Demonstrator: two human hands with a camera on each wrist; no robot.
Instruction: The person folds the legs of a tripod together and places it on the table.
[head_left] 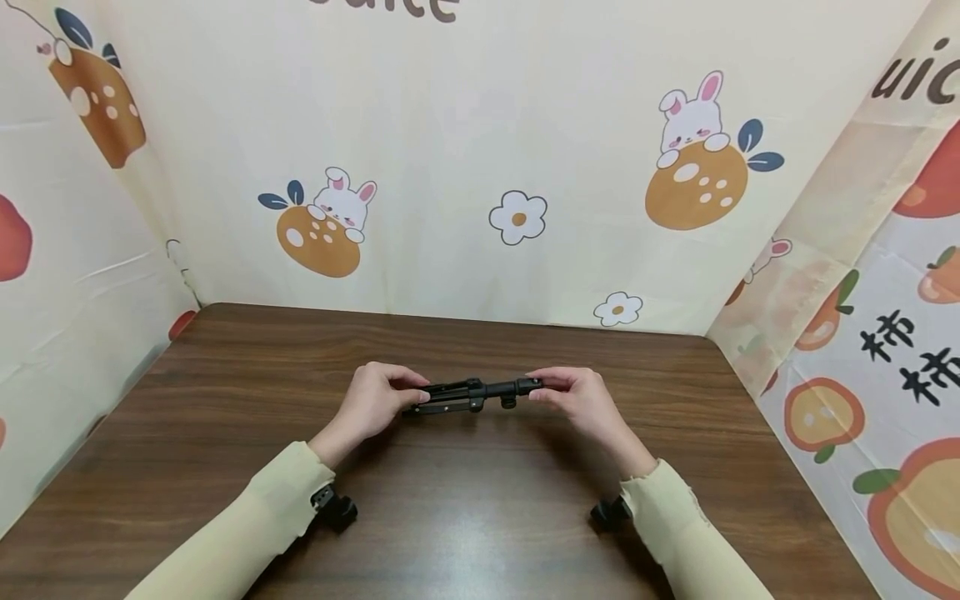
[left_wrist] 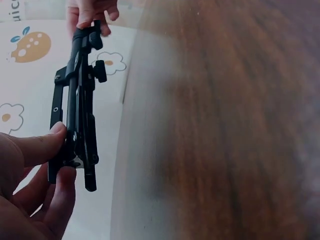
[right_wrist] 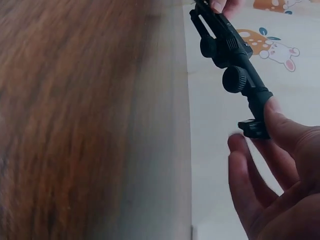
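A small black folded tripod (head_left: 476, 393) is held up level above the table, stretched between both hands. My left hand (head_left: 375, 402) pinches the leg end between thumb and fingers; in the left wrist view the thumb (left_wrist: 42, 147) presses the folded legs from one side. At the other end, my right hand (head_left: 587, 406) grips the head of the tripod. The right wrist view shows the right thumb (right_wrist: 282, 125) on the top collar and a round knob (right_wrist: 234, 79) farther along the column. The folded legs lie alongside each other.
The brown wooden table (head_left: 465, 483) spans the area below the hands. A pale printed cloth (head_left: 450, 117) hangs behind its far edge, with more cloth (head_left: 847, 350) along the right and left sides. Black wrist cameras (head_left: 334, 508) hang under both sleeves.
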